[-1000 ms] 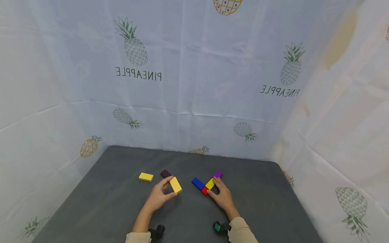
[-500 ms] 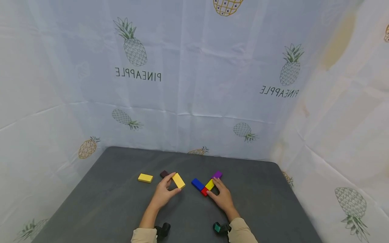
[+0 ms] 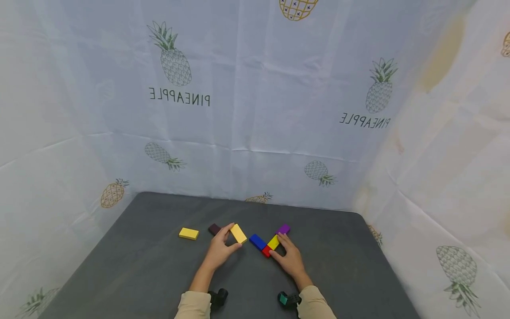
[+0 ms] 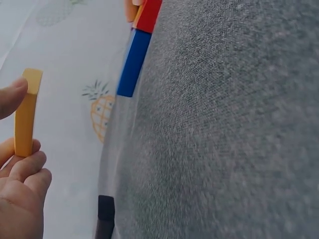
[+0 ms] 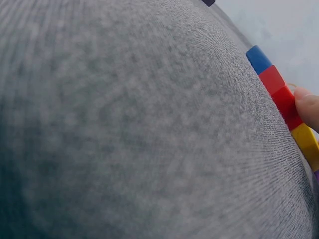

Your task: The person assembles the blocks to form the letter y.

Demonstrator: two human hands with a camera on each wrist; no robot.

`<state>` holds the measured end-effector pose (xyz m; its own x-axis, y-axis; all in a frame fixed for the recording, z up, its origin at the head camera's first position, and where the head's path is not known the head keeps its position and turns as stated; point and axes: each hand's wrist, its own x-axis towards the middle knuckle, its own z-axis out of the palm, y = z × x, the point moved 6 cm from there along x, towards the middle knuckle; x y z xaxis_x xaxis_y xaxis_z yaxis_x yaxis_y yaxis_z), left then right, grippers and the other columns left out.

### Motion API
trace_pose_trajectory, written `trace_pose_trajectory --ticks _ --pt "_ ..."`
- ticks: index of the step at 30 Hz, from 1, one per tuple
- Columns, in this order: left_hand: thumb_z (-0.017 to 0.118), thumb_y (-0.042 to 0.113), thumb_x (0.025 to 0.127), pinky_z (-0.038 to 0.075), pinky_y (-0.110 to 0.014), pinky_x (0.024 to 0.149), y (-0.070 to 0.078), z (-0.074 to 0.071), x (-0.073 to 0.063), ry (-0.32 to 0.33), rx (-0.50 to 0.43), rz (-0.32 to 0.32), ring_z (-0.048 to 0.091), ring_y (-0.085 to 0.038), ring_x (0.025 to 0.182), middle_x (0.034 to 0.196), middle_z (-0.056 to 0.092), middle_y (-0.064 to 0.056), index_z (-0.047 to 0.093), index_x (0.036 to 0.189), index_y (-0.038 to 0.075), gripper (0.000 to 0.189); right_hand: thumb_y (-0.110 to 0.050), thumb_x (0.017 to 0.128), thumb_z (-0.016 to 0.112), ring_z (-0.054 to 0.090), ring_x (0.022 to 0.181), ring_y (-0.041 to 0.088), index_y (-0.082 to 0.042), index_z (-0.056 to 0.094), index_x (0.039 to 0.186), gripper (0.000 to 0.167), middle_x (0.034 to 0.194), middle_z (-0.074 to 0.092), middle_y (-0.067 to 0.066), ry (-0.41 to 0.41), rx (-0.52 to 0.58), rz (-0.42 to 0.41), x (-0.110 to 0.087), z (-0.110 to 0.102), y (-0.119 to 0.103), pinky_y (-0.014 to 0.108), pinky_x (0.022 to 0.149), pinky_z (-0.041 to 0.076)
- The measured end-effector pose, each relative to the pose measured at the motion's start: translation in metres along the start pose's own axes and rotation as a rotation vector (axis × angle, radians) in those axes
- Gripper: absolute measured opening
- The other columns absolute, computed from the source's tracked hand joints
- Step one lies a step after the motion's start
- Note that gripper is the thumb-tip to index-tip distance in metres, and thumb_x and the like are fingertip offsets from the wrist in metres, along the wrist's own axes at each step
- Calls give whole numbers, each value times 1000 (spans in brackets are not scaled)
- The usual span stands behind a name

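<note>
A yellow rectangular block (image 3: 238, 234) is pinched between the thumb and fingers of my left hand (image 3: 218, 253). In the left wrist view that yellow block (image 4: 26, 119) appears raised off the tabletop. To its right, a blue block (image 3: 258, 242), a red block (image 3: 266, 251), a yellow block (image 3: 273, 243) and a purple block (image 3: 283, 229) form a V on the table, red at the corner. My right hand (image 3: 292, 259) holds the V's right arm, its thumb on the red block (image 5: 285, 103) and its fingertips at the yellow block's far end, partly covering it.
A dark brown block (image 3: 214, 229) lies just behind my left hand, partly hidden by it. Farther left lies another yellow block (image 3: 189, 234). The grey tabletop (image 3: 159, 270) meets a pineapple-print curtain (image 3: 255, 110) at the back and sides.
My left hand has carried its yellow block right and slightly away from me, off the dark brown block's end and closer to the blue block. The right hand stays on the V.
</note>
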<state>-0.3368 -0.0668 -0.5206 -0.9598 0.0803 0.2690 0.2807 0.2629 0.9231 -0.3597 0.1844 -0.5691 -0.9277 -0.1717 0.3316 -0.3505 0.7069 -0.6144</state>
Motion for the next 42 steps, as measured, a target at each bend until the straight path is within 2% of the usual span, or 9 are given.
trace_pose_trajectory --ticks 7,16,22,29,38,42 --pt "75 17 81 39 -49 104 -5 6 10 5 28 -12 41 -40 131 139 44 -23 41 141 -2 71 -43 83 70 43 133 33 -4 55 133 65 141 50 10 19 -38 -32 0 0 0 54 103 38" --pt "75 17 81 42 -48 102 -16 17 20 3 51 -16 44 -41 129 138 45 -24 42 139 -3 70 -43 83 70 41 135 31 -5 54 134 66 143 49 9 6 -27 -11 1 0 0 53 105 37" --pt "74 15 82 42 -48 103 -23 24 24 18 79 -66 45 -41 128 139 45 -24 41 140 -3 69 -43 83 70 40 135 30 -7 54 135 65 143 49 8 2 -23 10 1 0 -1 53 105 37" --pt "74 14 82 44 -50 99 -24 29 30 29 103 -98 45 -43 127 138 45 -24 41 140 -2 68 -45 83 69 40 135 31 -7 53 135 66 143 48 8 -10 -36 15 2 1 1 53 106 37" --pt "74 10 81 44 -51 99 -27 36 40 59 135 -73 47 -43 124 133 48 -27 42 137 -7 67 -45 83 69 41 135 31 -5 53 135 67 143 48 9 -4 -36 4 2 0 0 54 105 36" --pt "74 8 81 42 -52 100 -31 38 43 73 141 -91 47 -43 125 134 48 -27 43 137 -7 66 -43 83 70 41 135 32 -4 54 134 66 142 49 10 4 -36 -7 2 -1 -1 54 105 36"
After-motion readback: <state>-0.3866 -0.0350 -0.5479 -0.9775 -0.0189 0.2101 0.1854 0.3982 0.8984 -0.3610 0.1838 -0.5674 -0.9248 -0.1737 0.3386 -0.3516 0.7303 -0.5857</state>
